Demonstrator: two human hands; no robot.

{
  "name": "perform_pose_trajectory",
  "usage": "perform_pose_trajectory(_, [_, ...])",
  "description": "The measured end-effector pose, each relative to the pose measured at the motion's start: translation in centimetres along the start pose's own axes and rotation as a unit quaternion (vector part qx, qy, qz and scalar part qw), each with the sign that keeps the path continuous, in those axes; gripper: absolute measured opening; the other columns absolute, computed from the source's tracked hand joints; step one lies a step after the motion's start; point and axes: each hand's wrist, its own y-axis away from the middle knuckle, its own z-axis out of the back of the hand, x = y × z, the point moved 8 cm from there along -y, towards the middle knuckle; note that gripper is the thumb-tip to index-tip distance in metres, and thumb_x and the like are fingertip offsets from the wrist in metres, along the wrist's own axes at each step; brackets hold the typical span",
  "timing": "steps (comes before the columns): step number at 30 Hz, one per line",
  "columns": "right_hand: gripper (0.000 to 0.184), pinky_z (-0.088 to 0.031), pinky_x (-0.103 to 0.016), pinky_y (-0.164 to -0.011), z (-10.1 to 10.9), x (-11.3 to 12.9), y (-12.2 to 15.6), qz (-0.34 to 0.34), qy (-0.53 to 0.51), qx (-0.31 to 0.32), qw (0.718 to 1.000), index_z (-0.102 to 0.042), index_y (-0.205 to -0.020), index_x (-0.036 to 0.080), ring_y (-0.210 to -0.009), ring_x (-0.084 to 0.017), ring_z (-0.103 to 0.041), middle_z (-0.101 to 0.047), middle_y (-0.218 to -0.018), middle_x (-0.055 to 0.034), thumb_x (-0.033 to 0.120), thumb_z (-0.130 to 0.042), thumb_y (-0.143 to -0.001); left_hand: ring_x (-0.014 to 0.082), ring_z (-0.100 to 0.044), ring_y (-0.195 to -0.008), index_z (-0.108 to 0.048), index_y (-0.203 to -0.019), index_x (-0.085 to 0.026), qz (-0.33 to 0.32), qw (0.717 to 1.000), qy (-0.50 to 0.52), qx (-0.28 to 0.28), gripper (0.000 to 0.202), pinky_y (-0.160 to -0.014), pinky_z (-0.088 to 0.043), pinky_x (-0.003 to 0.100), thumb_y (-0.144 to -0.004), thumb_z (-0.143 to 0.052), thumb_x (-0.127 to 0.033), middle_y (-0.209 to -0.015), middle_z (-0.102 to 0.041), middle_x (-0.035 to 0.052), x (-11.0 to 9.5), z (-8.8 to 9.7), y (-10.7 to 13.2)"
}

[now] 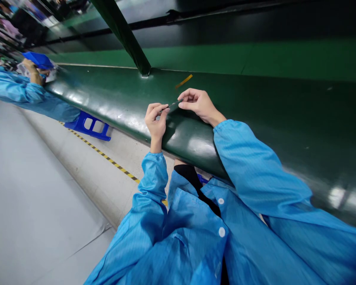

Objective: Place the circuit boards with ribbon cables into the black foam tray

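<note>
Between my two hands, just above the green bench top, is a thin dark strip [174, 103] with small light marks; it is too small to name its kind. The fingers of my left hand [156, 120] are closed in a pinch on its left end. At its right end my right hand [199, 103] pinches with thumb and fingers. The fingertips cover both ends of the strip. A short piece of yellow-amber tape [184, 81] lies on the bench a little beyond my right hand.
The green bench [255, 118] has a rounded near edge. A dark green post [127, 39] rises from it. At the left a co-worker in a blue sleeve [20, 87] holds a blue object [39, 60]. A blue stool [89, 126] stands near yellow-black floor tape [106, 156].
</note>
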Motion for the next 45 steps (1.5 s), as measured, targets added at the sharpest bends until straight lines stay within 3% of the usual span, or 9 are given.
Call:
perform_pose_trajectory(7, [0.030,-0.051,-0.029,-0.075,0.09,-0.09,0.00,0.000,0.021,-0.012,1.000,-0.067,-0.086,0.021,-0.074,-0.014,-0.053,-0.059,-0.077,0.0030,0.032,-0.091,-0.073,0.0163,-0.069,-0.094,-0.084,-0.102,-0.026,-0.019,0.999,-0.024,0.013,0.036,-0.083,-0.059,0.031,-0.102,-0.071,-0.059,-0.100,-0.067,0.0046,-0.12,-0.22,-0.05])
perform_pose_trajectory(23, [0.025,-0.053,-0.029,-0.077,0.21,-0.33,-0.14,0.010,0.018,-0.018,1.000,-0.066,-0.086,0.022,-0.077,-0.014,-0.054,-0.060,-0.080,0.0024,0.023,-0.087,-0.072,0.0195,-0.069,-0.099,-0.083,-0.101,-0.028,-0.016,0.999,-0.033,0.016,0.029,-0.093,-0.059,0.037,-0.102,-0.073,-0.055,-0.101,-0.068,0.0045,-0.29,-0.22,-0.22])
perform_pose_trajectory(31, [0.030,-0.055,-0.030,-0.083,0.03,-0.14,-0.09,0.009,0.019,-0.005,1.000,-0.065,-0.086,0.022,-0.082,-0.015,-0.057,-0.062,-0.085,0.0011,0.028,-0.088,-0.069,0.0230,-0.068,-0.111,-0.081,-0.101,-0.028,-0.014,0.999,-0.033,0.027,0.025,-0.105,-0.058,0.043,-0.100,-0.076,-0.053,-0.107,-0.065,0.0056,0.00,-0.18,-0.21])
perform_pose_trajectory(45, [0.029,-0.058,-0.030,-0.089,-0.05,0.05,0.10,-0.002,0.007,-0.007,1.000,-0.065,-0.086,0.021,-0.086,-0.015,-0.062,-0.067,-0.090,0.0002,0.022,-0.087,-0.068,0.0240,-0.067,-0.112,-0.078,-0.097,-0.026,-0.035,0.996,-0.082,0.014,0.027,-0.106,-0.058,0.044,-0.101,-0.074,-0.052,-0.108,-0.063,0.0063,-0.33,-0.15,-0.16])
